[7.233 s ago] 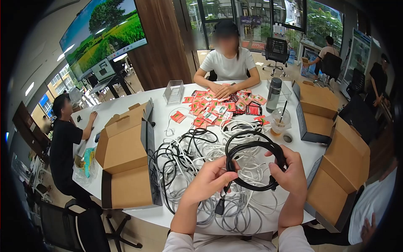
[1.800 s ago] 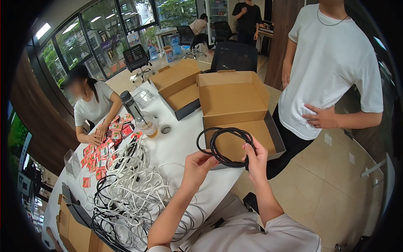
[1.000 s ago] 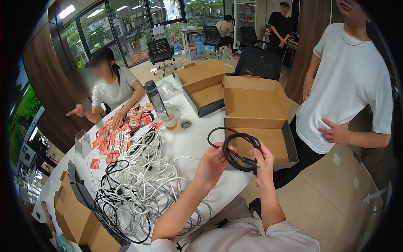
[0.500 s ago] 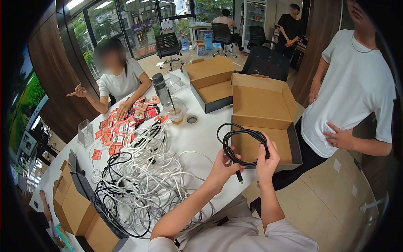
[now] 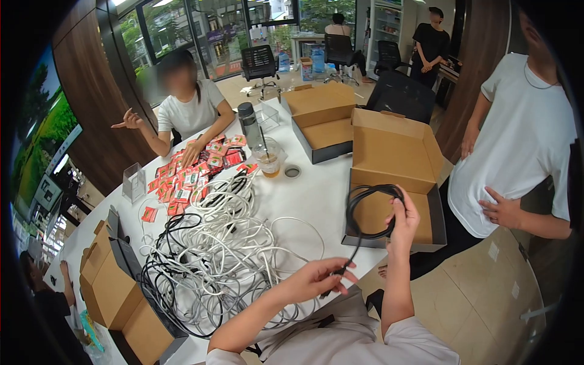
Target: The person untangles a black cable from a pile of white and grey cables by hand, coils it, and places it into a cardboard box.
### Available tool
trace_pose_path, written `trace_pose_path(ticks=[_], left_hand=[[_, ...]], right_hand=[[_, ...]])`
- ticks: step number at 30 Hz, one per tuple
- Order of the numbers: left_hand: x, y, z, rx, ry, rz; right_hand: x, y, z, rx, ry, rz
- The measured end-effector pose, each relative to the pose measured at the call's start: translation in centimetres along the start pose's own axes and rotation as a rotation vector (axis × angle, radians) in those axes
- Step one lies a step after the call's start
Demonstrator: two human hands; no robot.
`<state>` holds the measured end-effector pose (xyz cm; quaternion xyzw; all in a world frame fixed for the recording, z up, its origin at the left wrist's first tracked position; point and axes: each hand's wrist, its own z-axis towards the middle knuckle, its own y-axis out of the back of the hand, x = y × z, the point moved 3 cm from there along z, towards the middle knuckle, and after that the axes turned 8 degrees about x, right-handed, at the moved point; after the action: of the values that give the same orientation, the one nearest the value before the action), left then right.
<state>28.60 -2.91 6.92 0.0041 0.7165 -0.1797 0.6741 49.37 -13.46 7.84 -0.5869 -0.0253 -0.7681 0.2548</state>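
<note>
A black cable point(image 5: 354, 214), wound into a loose coil, hangs in front of the open cardboard box at the right. My right hand point(image 5: 403, 220) grips the coil at its right side, thumb against the loops. Below and to the left, my left hand point(image 5: 319, 280) pinches the cable's loose end, which runs down from the coil. Left of my hands, a large tangle of white, grey and black cables point(image 5: 225, 261) lies on the white table point(image 5: 310, 201).
Open cardboard boxes stand right point(image 5: 395, 146), behind point(image 5: 322, 100) and at lower left point(image 5: 115, 292). Red packets point(image 5: 185, 176), a bottle point(image 5: 248, 121) and a cup point(image 5: 267, 163) are on the table. One person sits across; another stands at the right.
My left hand has moved down, away from the coil, drawing the cable end out. My right hand with the coil has shifted slightly right. The view has shifted a little.
</note>
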Motion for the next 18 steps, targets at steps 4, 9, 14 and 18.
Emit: trace_pose_path(ticks=[4,9,14,18], left_hand=[[-0.3,-2.2,-3.9,0.128,0.127,-0.003],[2.8,0.8,-5.1,-0.160,-0.019,-0.019],[2.6,3.6,-4.9,-0.525,-0.084,0.255],[0.6,5.0,-5.2,-0.759,-0.180,0.413]], right_hand=[[-2.9,4.3,4.4,-0.156,0.098,0.132],[-1.4,0.0,2.0,0.061,-0.059,0.148],[-1.5,-3.1,0.3,0.272,-0.277,0.369],[-0.2,-5.6,-1.2,0.471,-0.363,0.491]])
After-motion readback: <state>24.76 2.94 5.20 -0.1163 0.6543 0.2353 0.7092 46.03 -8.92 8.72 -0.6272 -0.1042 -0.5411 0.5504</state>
